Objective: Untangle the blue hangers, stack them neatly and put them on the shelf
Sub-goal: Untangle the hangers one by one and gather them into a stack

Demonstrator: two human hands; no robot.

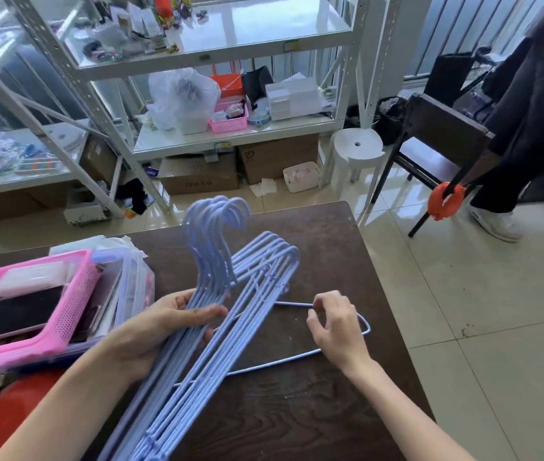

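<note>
A stack of several light-blue hangers (pixel 210 331) lies over the dark wooden table (pixel 313 247), hooks pointing away from me. My left hand (pixel 164 331) grips the stack around its upper bars just below the hooks. One more blue hanger (pixel 365 324) lies flat on the table, partly under the stack, its bent end sticking out to the right. My right hand (pixel 338 327) pinches this loose hanger's top wire between thumb and fingers. The white metal shelf (pixel 230 141) stands behind the table.
A pink basket (pixel 64 307) with boxes and a clear bin sits on the table's left. Something red (pixel 14 417) is at the lower left. The shelf holds bags, a pink basket and white boxes. A person (pixel 523 128), a chair and a white stool stand to the right.
</note>
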